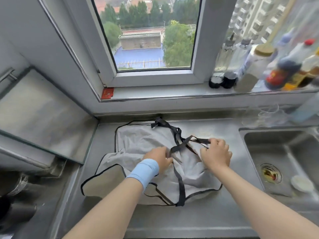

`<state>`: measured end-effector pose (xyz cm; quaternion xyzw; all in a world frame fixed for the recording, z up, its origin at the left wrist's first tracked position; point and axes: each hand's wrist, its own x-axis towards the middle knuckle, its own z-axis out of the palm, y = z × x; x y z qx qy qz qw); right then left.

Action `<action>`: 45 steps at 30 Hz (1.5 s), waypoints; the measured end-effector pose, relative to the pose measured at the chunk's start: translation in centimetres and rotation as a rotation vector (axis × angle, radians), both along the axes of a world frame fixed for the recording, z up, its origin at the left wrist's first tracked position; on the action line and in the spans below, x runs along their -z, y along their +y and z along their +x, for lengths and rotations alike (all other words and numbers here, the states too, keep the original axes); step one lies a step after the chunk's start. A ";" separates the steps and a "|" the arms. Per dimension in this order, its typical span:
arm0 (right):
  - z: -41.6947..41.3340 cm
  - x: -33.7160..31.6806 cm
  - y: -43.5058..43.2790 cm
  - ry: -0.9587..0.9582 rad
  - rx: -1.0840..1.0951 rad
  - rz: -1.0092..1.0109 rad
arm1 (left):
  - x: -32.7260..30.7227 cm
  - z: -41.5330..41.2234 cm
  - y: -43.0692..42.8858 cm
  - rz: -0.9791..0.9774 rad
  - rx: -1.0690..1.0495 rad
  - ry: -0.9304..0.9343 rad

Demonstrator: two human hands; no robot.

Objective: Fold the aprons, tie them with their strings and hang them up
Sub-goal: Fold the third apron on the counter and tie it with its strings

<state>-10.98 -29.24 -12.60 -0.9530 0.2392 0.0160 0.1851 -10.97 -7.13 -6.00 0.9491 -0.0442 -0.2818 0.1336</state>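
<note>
Window [148, 31] fills the top, white frame, trees + roofs outside. Steel counter [215, 221] runs below it, w/ a sink [279, 152] set in at the right. Grey apron [138, 140] w/ black edging lies crumpled on the counter, left of the sink, just under the sill; one corner flops toward the near-left. Both hands sit over the apron's middle, close but not touching. L hand [159, 159] palm down, fingers curled onto a black strap where it crosses the cloth. R hand [216, 155] fingers curled, pinching another bit of the strings [179, 183]. Strings cross btwn the hands and run back to a bunch at the apron's far edge; one strap trails to the near hem. Row of bottles [276, 69] on the sill at right, blurred. Light blue wristband [145, 173] on L wrist. Small red tag [107, 93] at the sill's left end.
</note>
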 end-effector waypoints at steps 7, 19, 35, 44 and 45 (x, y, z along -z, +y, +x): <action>-5.1 2.9 -1.1 0.354 0.385 0.458 | 2.8 -1.0 -5.2 0.053 0.314 0.162; -4.6 -1.7 3.0 0.016 0.151 0.716 | -1.0 -3.4 -1.0 0.048 0.233 0.179; -6.2 -27.1 11.0 -0.379 -0.309 0.986 | -21.0 -0.4 6.5 -0.489 0.202 -0.174; -6.8 -32.7 12.4 -0.564 -0.394 0.652 | -30.1 -4.1 9.6 -0.357 0.057 0.216; -6.7 -33.0 12.7 -0.554 -0.391 0.688 | -30.2 -4.4 9.8 -0.336 0.080 0.206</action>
